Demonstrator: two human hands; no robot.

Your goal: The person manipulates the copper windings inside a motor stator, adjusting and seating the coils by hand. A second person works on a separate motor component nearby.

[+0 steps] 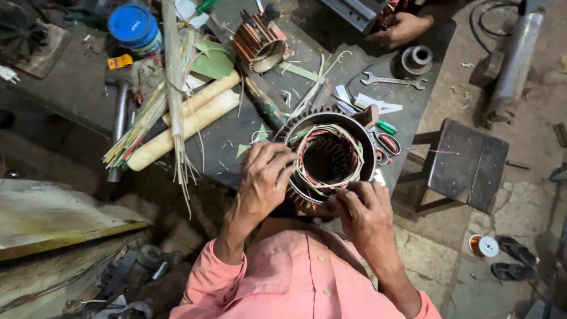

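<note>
Spreading under everything, the dark metal bench (248, 127) carries the work, its top scuffed and littered with offcuts. Beyond the fingers to the left lie two pale wooden rolls (189, 121) and a sheaf of thin coloured strips (139, 127), with a blue-lidded tub (133, 26) further off. Beyond them to the right rest a spanner (393, 80) and a grey metal collar (416, 59), near another person's hand (401, 29). A second, copper-ribbed winding core (260, 44) sits well past the fingertips.

Between both hands stands the motor stator (328, 156), a round ribbed steel shell at the bench's near edge, its bore ringed with reddish copper coils and pale green and white lacing. The left hand (263, 183) curls over the rim, fingers (277, 156) bent and pressing on the winding. The right hand (363, 212) pinches at the lower edge, fingers (342, 198) closed on what looks like lacing, though the exact strand is too small to tell.

Good practice here, I judge, is bracing the shell firmly with one hand while drawing the lacing snug and even, without nicking the wire enamel.
</note>
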